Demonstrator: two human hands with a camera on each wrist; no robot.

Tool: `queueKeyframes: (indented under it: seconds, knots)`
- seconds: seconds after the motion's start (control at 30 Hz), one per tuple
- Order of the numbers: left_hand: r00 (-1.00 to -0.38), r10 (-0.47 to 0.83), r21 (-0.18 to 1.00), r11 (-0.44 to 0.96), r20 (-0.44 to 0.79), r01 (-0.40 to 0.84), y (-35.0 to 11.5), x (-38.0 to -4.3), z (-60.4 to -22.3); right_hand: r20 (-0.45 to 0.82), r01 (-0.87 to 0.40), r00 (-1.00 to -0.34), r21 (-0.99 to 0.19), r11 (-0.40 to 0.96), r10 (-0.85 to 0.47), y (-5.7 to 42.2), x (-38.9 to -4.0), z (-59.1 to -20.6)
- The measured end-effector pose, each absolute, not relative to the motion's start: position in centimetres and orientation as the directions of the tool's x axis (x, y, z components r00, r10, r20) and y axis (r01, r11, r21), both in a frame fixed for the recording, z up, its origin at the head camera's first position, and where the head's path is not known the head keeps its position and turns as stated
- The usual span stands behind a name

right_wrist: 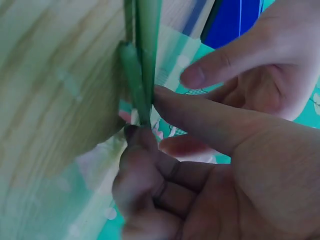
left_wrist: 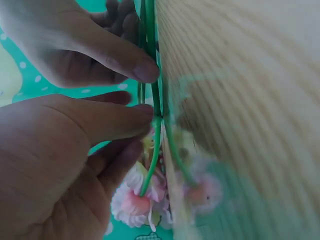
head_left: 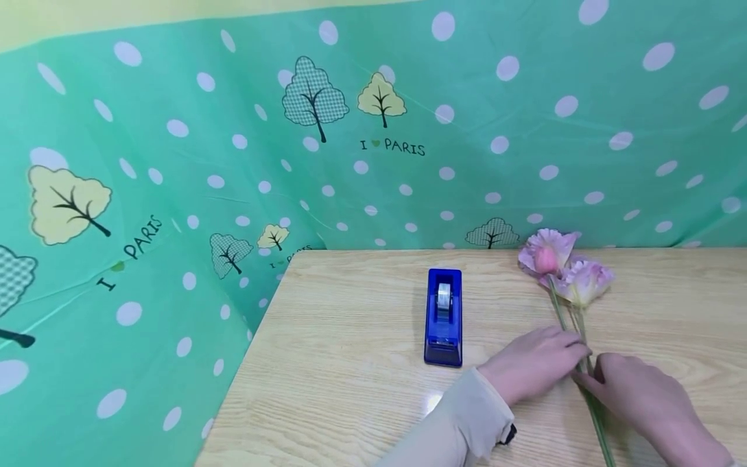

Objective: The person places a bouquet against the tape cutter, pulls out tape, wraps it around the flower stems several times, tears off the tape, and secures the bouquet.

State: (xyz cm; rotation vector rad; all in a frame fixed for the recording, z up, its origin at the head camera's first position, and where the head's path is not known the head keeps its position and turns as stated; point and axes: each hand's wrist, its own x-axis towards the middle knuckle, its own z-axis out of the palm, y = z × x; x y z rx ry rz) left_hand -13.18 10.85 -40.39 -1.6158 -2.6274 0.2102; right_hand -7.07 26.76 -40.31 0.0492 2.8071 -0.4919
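Two pale purple-pink artificial flowers (head_left: 583, 282) lie on the wooden table, blossoms toward the back wall, with one pink bud-like centre showing. Their green stems (head_left: 600, 428) run together toward the front edge. My left hand (head_left: 537, 363) reaches over the stems, its thumb and fingertips pinching them nearer the blossoms, as the left wrist view shows. Just below it, my right hand (head_left: 648, 395) pinches the stems between thumb and curled fingers. In the right wrist view a short cut stem end (right_wrist: 131, 60) stands beside a thicker stem (right_wrist: 150, 45). The fingers partly hide the gripped stretch.
A blue tape dispenser (head_left: 443, 318) with a roll of clear tape stands on the table (head_left: 327, 363), left of the flowers. Green dotted cloth (head_left: 373, 194) with printed trees hangs behind the table and along its left side.
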Motion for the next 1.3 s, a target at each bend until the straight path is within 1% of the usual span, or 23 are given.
queueKeyframes:
  seconds: [0.1,0.23,0.33,0.4,0.57,0.73,0.8,0.97,1.07,1.2,1.3]
  knots:
    - [-0.453,0.890,-0.120,0.445,-0.055,0.887,11.0,-13.3,-40.5,-0.279,0.062,-0.960,-0.332,0.941,-0.035,26.8,-7.1,-40.4]
    - [-0.446,0.894,-0.121,0.439,-0.044,0.890,11.3,-13.5,-40.5,-0.225,0.007,-0.972,-0.334,0.943,-0.073,26.7,-7.2,-40.4]
    - [-0.443,0.896,-0.121,0.435,-0.043,0.892,11.8,-13.6,-40.5,-0.199,-0.012,-0.976,-0.344,0.939,-0.085,26.6,-7.2,-40.3]
    - [-0.451,0.891,-0.100,0.444,-0.052,0.890,12.0,-13.6,-40.5,-0.202,-0.010,-0.976,-0.353,0.936,-0.086,26.5,-7.3,-40.3]
    - [-0.480,0.875,-0.004,0.481,-0.068,0.877,12.6,-13.8,-40.6,-0.196,-0.017,-0.976,-0.363,0.932,-0.094,26.4,-7.1,-40.8]
    - [-0.491,0.870,0.003,0.491,-0.045,0.871,12.8,-14.2,-40.6,-0.103,-0.074,-0.988,-0.361,0.930,-0.118,26.2,-7.0,-41.2]
    - [-0.503,0.864,0.029,0.504,-0.039,0.863,12.8,-14.3,-40.6,-0.082,-0.084,-0.989,-0.361,0.929,-0.122,26.0,-7.0,-41.2]
    - [-0.529,0.848,0.111,0.527,-0.014,0.842,12.5,-14.7,-40.7,-0.098,-0.061,-0.990,-0.373,0.926,-0.105,25.7,-7.0,-40.8]
    - [-0.528,0.849,0.109,0.524,0.011,0.845,12.4,-14.7,-40.6,-0.081,-0.059,-0.992,-0.382,0.922,-0.097,25.6,-6.9,-40.5]
    - [-0.527,0.849,0.055,0.525,0.040,0.849,12.2,-14.7,-40.4,-0.050,-0.072,-0.994,-0.377,0.923,-0.098,25.5,-6.9,-40.2]
    - [-0.528,0.847,0.027,0.528,0.057,0.849,12.1,-14.9,-40.3,-0.055,-0.072,-0.994,-0.368,0.927,-0.099,25.5,-6.8,-39.8]
